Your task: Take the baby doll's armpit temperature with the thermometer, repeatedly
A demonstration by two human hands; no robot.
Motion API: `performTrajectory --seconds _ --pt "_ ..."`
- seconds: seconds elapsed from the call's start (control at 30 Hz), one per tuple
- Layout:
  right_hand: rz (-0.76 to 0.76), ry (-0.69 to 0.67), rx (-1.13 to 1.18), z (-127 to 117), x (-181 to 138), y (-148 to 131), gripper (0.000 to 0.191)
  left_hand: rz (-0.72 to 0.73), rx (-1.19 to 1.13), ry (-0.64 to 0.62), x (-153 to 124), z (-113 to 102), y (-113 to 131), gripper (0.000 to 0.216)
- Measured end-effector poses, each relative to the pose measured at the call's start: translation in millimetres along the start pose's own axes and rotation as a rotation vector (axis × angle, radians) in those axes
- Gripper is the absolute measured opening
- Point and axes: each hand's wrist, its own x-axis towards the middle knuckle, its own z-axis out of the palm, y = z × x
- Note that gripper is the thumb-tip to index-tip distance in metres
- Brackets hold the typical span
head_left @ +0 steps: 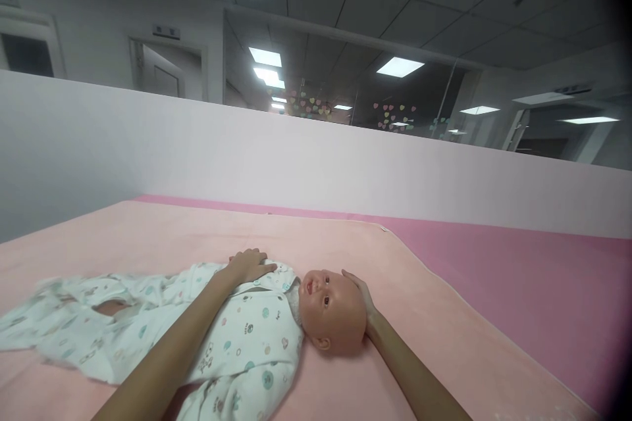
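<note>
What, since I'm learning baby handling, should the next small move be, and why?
Probably slide the right hand further under the doll's head: it only cups the top, the head lies on the blanket, and the left hand rests flat on the clothed chest.

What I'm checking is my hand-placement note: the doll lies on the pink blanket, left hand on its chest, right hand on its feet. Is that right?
Not quite. The head view shows the right hand cupping the head of the doll, not its feet. The rest stands: the doll lies on the pink blanket, left hand on its chest.
</note>
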Motion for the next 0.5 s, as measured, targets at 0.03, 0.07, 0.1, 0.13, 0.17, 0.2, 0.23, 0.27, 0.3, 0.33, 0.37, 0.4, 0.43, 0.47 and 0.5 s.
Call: performTrajectory --seconds 0.03,0.07,0.1,0.13,0.17,0.2,0.23,0.27,0.3,0.33,0.37,0.4,0.43,0.47,0.5 --pt "0.020 -0.026 0.061 -1 2 0 0.052 0.003 0.001 -0.001 0 0 0 0.059" --pt "0.036 -0.043 0.119 -2 4 0 0.052 0.005 0.000 0.001 0 1 -1 0.059" --pt "0.040 -0.042 0.161 -4 6 0 0.051 0.007 -0.001 0.004 1 1 -1 0.059" --pt "0.028 -0.019 0.175 -7 9 -1 0.049 0.008 -0.004 0.006 2 2 -2 0.059" --pt "0.011 0.012 0.174 -9 11 -2 0.047 0.007 -0.007 0.005 2 3 -2 0.059" --pt "-0.008 0.040 0.168 -12 13 -3 0.046 0.006 -0.010 0.004 3 3 -3 0.058" --pt "-0.022 0.057 0.162 -14 14 -5 0.044 0.005 -0.012 0.002 4 4 -3 0.057" --pt "-0.024 0.059 0.153 -16 14 -6 0.044 0.004 -0.013 0.002 5 4 -4 0.056" --pt "-0.009 0.048 0.139 -17 14 -8 0.044 0.003 -0.014 0.003 5 5 -4 0.056" --pt "0.021 0.032 0.118 -18 13 -9 0.044 0.003 -0.016 0.005 5 5 -4 0.056" --pt "0.055 0.019 0.093 -18 12 -11 0.044 0.002 -0.016 0.007 5 5 -4 0.056" --pt "0.081 0.010 0.065 -19 11 -11 0.044 0.002 -0.015 0.009 5 5 -4 0.056" --pt "0.091 0.007 0.038 -19 11 -12 0.043 0.002 -0.013 0.009 5 4 -4 0.056" --pt "0.078 0.007 0.017 -19 11 -13 0.042 0.003 -0.011 0.008 5 4 -4 0.056" --pt "0.047 0.010 -0.001 -19 11 -13 0.041 0.005 -0.009 0.008 5 4 -4 0.056"
